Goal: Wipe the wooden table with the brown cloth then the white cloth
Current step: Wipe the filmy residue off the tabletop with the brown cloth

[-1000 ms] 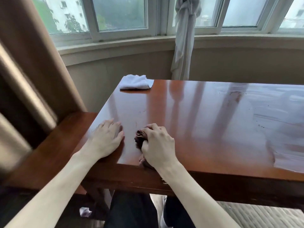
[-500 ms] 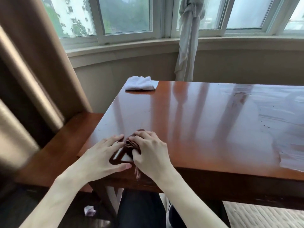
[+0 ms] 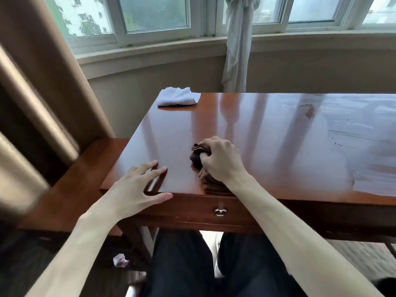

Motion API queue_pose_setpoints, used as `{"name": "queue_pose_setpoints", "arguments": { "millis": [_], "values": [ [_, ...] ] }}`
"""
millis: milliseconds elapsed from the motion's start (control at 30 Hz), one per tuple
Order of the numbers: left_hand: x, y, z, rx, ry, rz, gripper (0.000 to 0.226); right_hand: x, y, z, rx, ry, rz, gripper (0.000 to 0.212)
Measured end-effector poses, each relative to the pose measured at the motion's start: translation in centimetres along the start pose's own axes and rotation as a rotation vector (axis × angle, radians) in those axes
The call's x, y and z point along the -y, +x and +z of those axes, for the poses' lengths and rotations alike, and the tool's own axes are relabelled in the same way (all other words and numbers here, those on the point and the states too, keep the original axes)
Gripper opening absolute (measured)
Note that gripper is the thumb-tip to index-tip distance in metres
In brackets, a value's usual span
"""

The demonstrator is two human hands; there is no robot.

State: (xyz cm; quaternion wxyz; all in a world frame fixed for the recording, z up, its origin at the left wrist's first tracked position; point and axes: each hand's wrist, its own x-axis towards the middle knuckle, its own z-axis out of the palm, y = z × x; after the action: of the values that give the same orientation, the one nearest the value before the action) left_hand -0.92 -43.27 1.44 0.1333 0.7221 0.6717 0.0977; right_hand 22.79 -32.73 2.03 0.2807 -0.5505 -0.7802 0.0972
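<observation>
The wooden desk (image 3: 257, 146) fills the middle of the view, its glossy reddish top mirroring the window frames; a smeared, streaky patch lies on its right part, and a drawer with a small metal knob (image 3: 220, 211) sits in the front under the near edge. Behind it runs a curved row of windows (image 3: 154, 16) with a tied pale curtain (image 3: 235, 43) hanging between two panes, and a brown curtain (image 3: 42, 82) stands blurred at the left. A lower wooden ledge (image 3: 81, 179) adjoins the desk on its left side. The person's dark-trousered legs (image 3: 192, 264) show beneath the desk. The left hand (image 3: 137, 187) lies flat and released at the near-left corner, fingers straight and spread on the top, thumb reaching along the front edge. The right hand (image 3: 220, 159) is clenched round the brown cloth (image 3: 198, 157), pressing it onto the desk near the front edge, just right of the left hand but apart from it. The cloth is bunched; its long axis runs from the near edge away toward the windows, a crumpled end poking out past the knuckles and the other end trailing under the wrist to the desk's edge. The white cloth (image 3: 177, 99) lies crumpled on the far-left corner, well apart from both hands, its longer side along the far edge.
</observation>
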Motion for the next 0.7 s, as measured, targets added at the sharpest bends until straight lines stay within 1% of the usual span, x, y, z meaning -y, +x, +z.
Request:
{"name": "queue_pose_setpoints", "arguments": {
  "millis": [33,67,133,200,233,267,367,500,533,633,700],
  "values": [
    [0.0,-0.1,0.1,-0.003,0.003,0.004,0.088,-0.3,1.0,0.2,-0.018,-0.023,0.052,0.026],
    [0.0,-0.1,0.4,-0.007,0.0,0.013,0.089,-0.2,1.1,0.6,-0.019,-0.042,0.067,0.027],
    [-0.1,0.0,0.9,-0.024,-0.005,0.053,0.09,0.9,-1.1,0.9,0.0,-0.074,-0.044,0.031],
    [-0.8,0.4,1.2,-0.034,0.004,0.106,0.092,1.4,-4.5,0.4,0.051,0.03,-0.16,0.033],
    [-1.5,0.9,1.3,-0.025,-0.002,0.124,0.09,0.9,-4.8,-0.3,0.075,0.086,-0.16,0.034],
    [-2.4,1.4,1.4,-0.015,-0.024,0.133,0.088,-0.2,-4.0,-1.0,0.084,0.115,-0.13,0.034],
    [-5.7,2.8,2.0,-0.018,-0.11,0.145,0.079,-4.7,-1.2,-3.3,-0.001,0.065,0.043,0.035],
    [-11.0,6.6,3.4,-0.078,-0.165,0.19,0.068,-10.3,-3.7,-7.0,-0.073,-0.009,0.106,0.035],
    [-12.3,7.7,4.0,-0.076,-0.165,0.215,0.065,-12.3,-3.7,-8.2,-0.101,-0.042,0.156,0.033],
    [-15.6,10.5,5.5,-0.016,-0.098,0.288,0.062,-18.2,-2.2,-11.9,-0.157,-0.16,0.435,0.027],
    [-16.9,11.7,6.2,0.002,-0.054,0.291,0.062,-20.2,-1.6,-13.2,-0.157,-0.191,0.524,0.029]
  ]
}}
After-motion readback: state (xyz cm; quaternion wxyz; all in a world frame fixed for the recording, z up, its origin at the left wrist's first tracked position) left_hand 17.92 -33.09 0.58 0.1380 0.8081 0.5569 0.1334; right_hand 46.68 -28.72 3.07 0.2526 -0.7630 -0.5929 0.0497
